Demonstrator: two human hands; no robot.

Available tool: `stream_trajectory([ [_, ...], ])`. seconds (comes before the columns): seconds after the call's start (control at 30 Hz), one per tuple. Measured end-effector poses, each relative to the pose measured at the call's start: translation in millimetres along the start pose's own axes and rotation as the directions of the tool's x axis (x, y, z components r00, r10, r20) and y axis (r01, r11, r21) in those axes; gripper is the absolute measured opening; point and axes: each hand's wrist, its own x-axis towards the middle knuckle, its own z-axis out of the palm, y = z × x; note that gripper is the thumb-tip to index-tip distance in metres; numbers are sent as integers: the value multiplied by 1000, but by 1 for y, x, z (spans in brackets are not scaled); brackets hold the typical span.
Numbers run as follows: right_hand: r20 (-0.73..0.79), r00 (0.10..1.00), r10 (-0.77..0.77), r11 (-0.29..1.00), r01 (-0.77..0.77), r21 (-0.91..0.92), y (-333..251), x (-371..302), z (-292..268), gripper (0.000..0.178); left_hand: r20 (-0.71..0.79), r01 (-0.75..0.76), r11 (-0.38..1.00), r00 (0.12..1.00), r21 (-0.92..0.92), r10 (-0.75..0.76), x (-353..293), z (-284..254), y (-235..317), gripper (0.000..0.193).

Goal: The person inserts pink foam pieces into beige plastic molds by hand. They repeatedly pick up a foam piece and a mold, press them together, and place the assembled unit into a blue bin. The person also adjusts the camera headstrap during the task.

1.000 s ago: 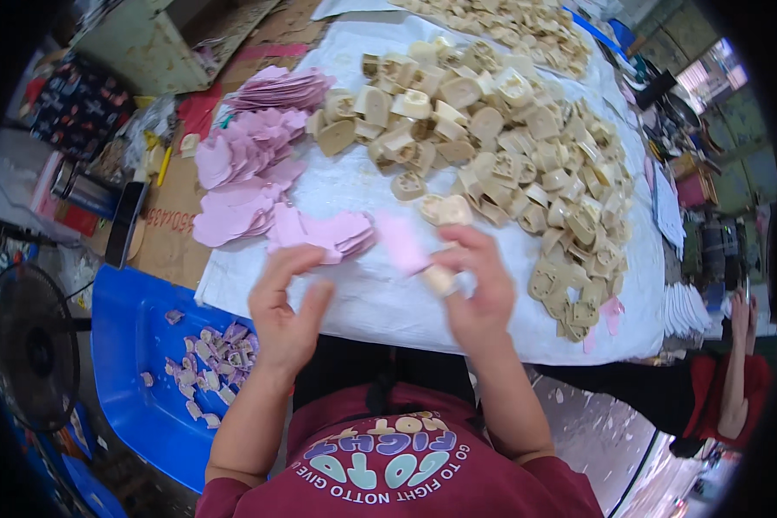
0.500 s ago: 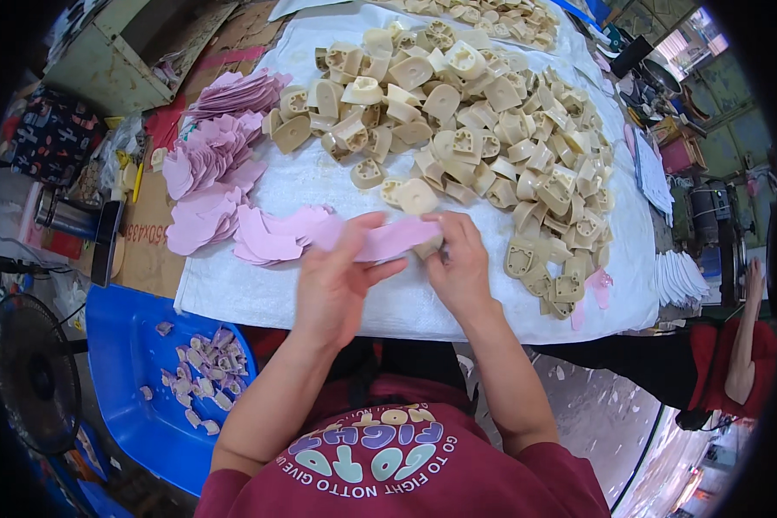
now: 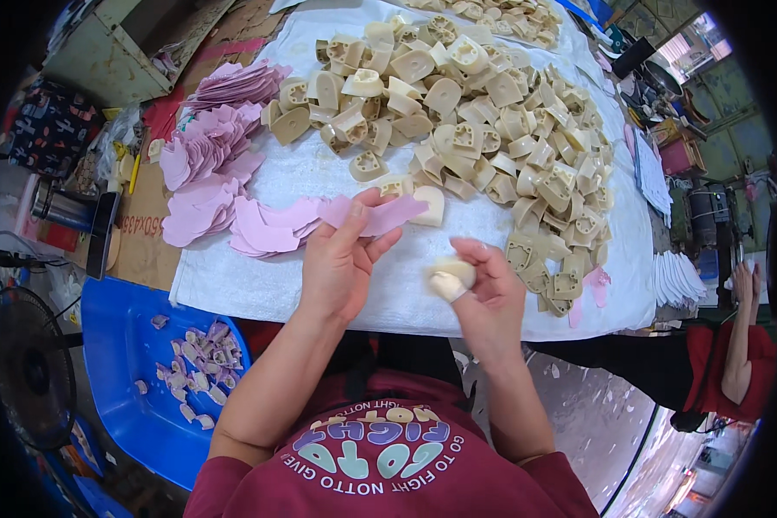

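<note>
My left hand [image 3: 341, 272] pinches a curved pink sheet piece [image 3: 388, 214] between thumb and fingers, above the white cloth. To its right, my right hand [image 3: 492, 302] holds a beige shoe heel [image 3: 456, 269], smeared by motion, between thumb and fingers. Something pale lies at that thumb's tip; I cannot tell what it is. Just beyond the pink piece another heel [image 3: 429, 205] lies flat on the cloth. A fanned row of pink pieces [image 3: 272, 226] runs leftward from my left hand. Past both hands spreads a large heap of beige heels [image 3: 445, 97].
White cloth [image 3: 233, 289] covers the table. A blue tub [image 3: 116, 363] with several pink-covered heels stands below its left edge, beside a black fan [image 3: 30, 367]. A metal cup [image 3: 65, 211] and dark phone-like slab [image 3: 104, 233] sit at left. Another person's arm [image 3: 738, 345] shows at far right.
The heel has come away from the pink piece, moving right and toward me in my right hand. My left hand still holds the pink piece, slightly farther from me.
</note>
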Motion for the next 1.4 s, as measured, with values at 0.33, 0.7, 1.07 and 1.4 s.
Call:
stream_trajectory([
  [0.33,424,904,-50,985,116,-131,-26,-7,41,37,2,82,974,997,-211,-83,-32,-11,29,38],
  [0.7,309,723,-618,669,690,-277,-30,8,36,36,142,-69,997,987,-44,75,-64,-7,35,38],
  [1.07,313,722,-617,670,691,-273,-34,8,28,36,179,-22,997,983,-76,35,-67,-2,36,44],
  [1.4,335,684,-648,608,730,-313,-35,13,26,34,182,34,987,983,-157,-5,-72,4,38,43],
])
